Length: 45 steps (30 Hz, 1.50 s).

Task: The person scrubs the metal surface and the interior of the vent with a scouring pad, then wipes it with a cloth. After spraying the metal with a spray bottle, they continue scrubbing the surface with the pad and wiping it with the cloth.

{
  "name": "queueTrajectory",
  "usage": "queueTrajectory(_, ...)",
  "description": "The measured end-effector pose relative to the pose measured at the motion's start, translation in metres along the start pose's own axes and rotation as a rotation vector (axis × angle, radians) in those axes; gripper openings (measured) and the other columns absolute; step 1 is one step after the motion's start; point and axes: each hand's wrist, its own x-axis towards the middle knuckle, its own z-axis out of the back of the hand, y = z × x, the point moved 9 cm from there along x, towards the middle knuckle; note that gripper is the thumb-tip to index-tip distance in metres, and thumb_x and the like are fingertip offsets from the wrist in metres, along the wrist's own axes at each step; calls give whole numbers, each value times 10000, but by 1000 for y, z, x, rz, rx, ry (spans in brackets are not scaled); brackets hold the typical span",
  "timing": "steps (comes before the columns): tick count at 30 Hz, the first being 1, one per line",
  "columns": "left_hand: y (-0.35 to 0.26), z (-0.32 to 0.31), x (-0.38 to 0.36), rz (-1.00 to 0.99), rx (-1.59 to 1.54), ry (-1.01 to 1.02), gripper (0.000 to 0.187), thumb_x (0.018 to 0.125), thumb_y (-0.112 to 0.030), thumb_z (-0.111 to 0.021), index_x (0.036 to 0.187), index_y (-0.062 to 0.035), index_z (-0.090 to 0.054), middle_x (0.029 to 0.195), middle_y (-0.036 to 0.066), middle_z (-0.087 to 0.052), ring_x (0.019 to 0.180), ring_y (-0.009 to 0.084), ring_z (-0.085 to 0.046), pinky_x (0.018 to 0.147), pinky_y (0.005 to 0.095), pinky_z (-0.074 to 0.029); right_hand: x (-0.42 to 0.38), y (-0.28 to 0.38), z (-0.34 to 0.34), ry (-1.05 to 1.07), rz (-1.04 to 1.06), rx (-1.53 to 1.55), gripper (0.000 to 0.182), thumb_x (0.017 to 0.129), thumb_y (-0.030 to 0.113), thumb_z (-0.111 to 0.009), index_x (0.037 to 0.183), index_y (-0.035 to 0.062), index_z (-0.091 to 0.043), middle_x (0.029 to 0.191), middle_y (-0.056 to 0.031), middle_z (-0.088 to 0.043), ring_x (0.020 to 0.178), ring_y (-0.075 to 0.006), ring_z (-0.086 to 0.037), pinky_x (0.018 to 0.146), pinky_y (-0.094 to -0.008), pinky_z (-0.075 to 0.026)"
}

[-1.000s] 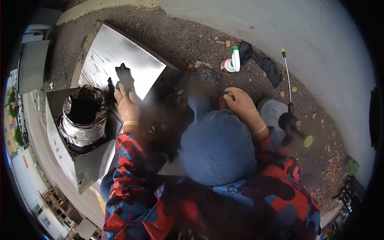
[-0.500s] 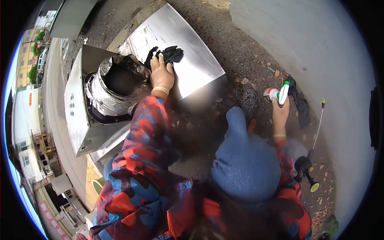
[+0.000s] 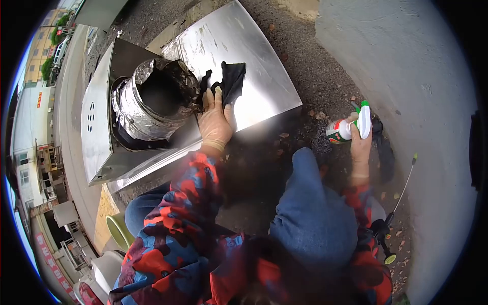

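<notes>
A thin pale glove covers my left hand (image 3: 215,123), whose fingers press a crumpled black cloth (image 3: 232,81) against a shiny metal range hood (image 3: 264,76). Just left of that hand, a dark-mouthed, foil-wrapped duct (image 3: 137,114) rises from the hood's box-shaped part (image 3: 96,122). Over on the right, my right hand (image 3: 361,147), also gloved, is wrapped round a spray bottle (image 3: 345,131) with a white and green trigger head. The bottle is tilted, its base toward the hood, and apart from it.
A grey wall (image 3: 386,56) runs along the right. Near it lie a dark cloth (image 3: 385,157) and a long-wanded sprayer (image 3: 381,229) on littered ground. A greenish bucket (image 3: 118,234) stands at lower left. My bent knee (image 3: 304,162) is between my arms.
My left hand has shifted slightly down and right in view, and more of the black cloth stands up past its fingers. The spray bottle has turned and sits lower. The camera view has shifted.
</notes>
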Motion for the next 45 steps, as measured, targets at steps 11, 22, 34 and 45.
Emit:
queueTrajectory(11,-2,9,-1,11,43,-34,566,930,-278,-464,1450,-103,-326,1456,223,-356,1349,358,-341,1013,451,-371,22,147,-120,259,-19,-117,425,836,124,-708,1208,13,-537,919,-71,-653,831,-119,-619,749,-277,-502)
queueTrajectory(22,-3,12,0,51,13,-15,566,920,-283,-478,1440,-101,-344,1446,231,-367,1334,366,-363,1007,454,-381,30,166,-237,620,26,-128,424,815,264,-730,1106,-23,-616,877,-132,-679,782,-195,-654,723,-328,-509)
queueTrajectory(34,-4,14,0,77,-7,-4,550,917,-283,-476,1421,-87,-375,1445,225,-374,1337,359,-363,1017,461,-366,48,173,-281,571,327,-420,414,793,296,-691,1049,-20,-611,942,-250,-640,899,-399,-622,798,-415,-498)
queueTrajectory(45,-3,14,0,75,-13,-20,550,915,-282,-482,1418,-85,-378,1440,228,-380,1337,357,-364,1015,462,-359,48,184,-277,590,284,-445,400,795,302,-683,1034,-9,-603,950,-230,-641,898,-396,-623,802,-416,-503)
